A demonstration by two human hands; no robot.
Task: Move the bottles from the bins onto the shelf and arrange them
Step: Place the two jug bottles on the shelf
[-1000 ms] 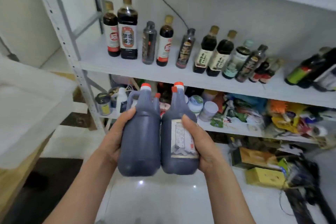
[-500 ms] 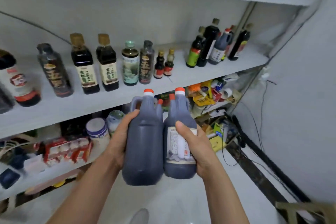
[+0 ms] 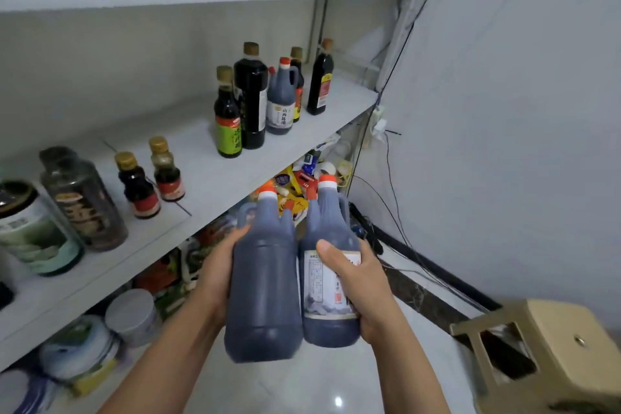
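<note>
Left hand [image 3: 217,276] grips a plain dark plastic jug [image 3: 265,292], right hand [image 3: 366,282] grips a labelled dark plastic jug [image 3: 322,296] (heavy, might slip).

The fingers of the left hand [image 3: 218,276] are hidden behind the dark plastic handled jug [image 3: 263,296], the right hand [image 3: 364,286] covers part of the white label [image 3: 321,292] on the second dark jug [image 3: 331,328], its print unreadably small, and the beige plastic stool [image 3: 554,360] runs off frame.

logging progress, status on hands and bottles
Left hand grips plain jug, right hand grips labelled jug. Both side by side, not yet on shelf. Bare gap between small bottles and tall bottles; nothing in the way.
</note>
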